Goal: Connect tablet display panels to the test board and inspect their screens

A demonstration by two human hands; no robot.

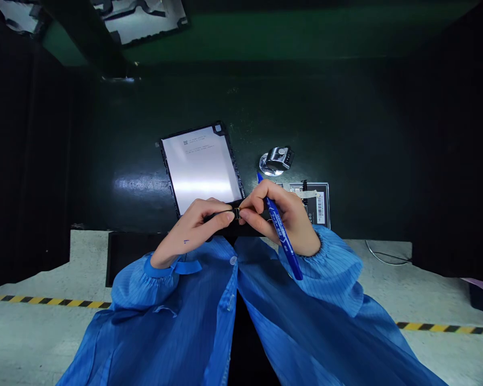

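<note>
A flat display panel [203, 166] with a white back and black frame lies tilted on the dark bench, its lower edge close to my hands. My left hand [199, 222] is closed, thumb and forefinger pinching a small dark part with gold-coloured edges [237, 213] beside that edge. From the other side, the thumb and forefinger of my right hand [284, 214] meet the same small part. A blue marker pen [282, 230] is held in my right hand, pointing up past the knuckles. Fingers hide most of the small part, so its kind is unclear.
A shiny metal object with a round base [277, 161] stands right of the panel. Partly behind my right hand lies a device with a white label and tape [320, 206]. Another panel [145, 21] sits at the upper left. The bench's front edge is near my lap.
</note>
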